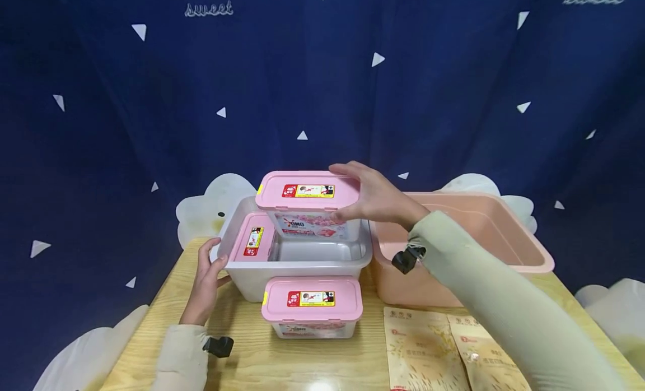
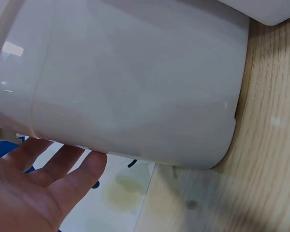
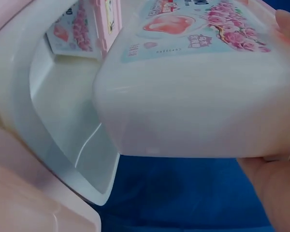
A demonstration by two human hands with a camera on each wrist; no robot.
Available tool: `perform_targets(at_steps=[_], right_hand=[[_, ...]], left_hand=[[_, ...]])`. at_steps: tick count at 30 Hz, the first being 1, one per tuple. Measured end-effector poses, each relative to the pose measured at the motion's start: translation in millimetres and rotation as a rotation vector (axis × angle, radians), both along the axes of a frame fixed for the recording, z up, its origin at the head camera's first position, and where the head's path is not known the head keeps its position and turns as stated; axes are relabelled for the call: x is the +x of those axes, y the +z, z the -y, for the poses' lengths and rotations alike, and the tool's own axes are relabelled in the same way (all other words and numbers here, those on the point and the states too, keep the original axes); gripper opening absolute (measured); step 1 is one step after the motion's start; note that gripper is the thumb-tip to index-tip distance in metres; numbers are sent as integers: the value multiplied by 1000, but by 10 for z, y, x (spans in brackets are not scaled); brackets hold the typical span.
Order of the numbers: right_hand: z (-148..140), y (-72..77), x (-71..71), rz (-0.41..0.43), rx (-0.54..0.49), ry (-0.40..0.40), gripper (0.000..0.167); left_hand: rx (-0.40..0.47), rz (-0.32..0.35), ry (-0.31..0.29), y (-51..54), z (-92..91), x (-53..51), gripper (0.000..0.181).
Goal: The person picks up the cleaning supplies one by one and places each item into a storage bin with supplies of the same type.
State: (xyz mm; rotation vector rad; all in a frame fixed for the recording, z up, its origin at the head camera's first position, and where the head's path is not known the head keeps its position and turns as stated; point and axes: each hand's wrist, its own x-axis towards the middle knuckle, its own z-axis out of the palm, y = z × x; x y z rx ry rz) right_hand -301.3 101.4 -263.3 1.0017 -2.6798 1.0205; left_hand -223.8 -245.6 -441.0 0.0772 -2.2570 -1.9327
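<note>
My right hand [image 1: 378,196] grips the right end of a pink-lidded plastic box [image 1: 307,203] with a floral label, holding it above the white bin [image 1: 302,270]. In the right wrist view this box [image 3: 193,111] hangs over the bin's inside, its label turned up. Another pink-lidded box [image 1: 247,251] sits inside the bin at its left end. My left hand [image 1: 204,279] holds the bin's left rim, thumb at the inner side; in the left wrist view its fingers touch the bin's wall [image 2: 135,82]. A third pink-lidded box [image 1: 312,301] stands on the table before the bin.
A pink bin [image 1: 463,284] stands right of the white one, close beside it. Two beige printed packets [image 1: 423,346] lie at the front right of the wooden table [image 1: 282,368]. A dark blue curtain [image 1: 302,71] with white triangles hangs behind.
</note>
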Motion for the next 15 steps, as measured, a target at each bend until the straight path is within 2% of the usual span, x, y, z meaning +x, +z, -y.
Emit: perform_targets(at_steps=[8,15], right_hand=[[125,-119,-188,42,-9,-29,91],[182,-253,-331,43,31,-40,90]], left_hand=[[39,1,-1,11,14,8,53],[32,-1,2,-8,3,26,53]])
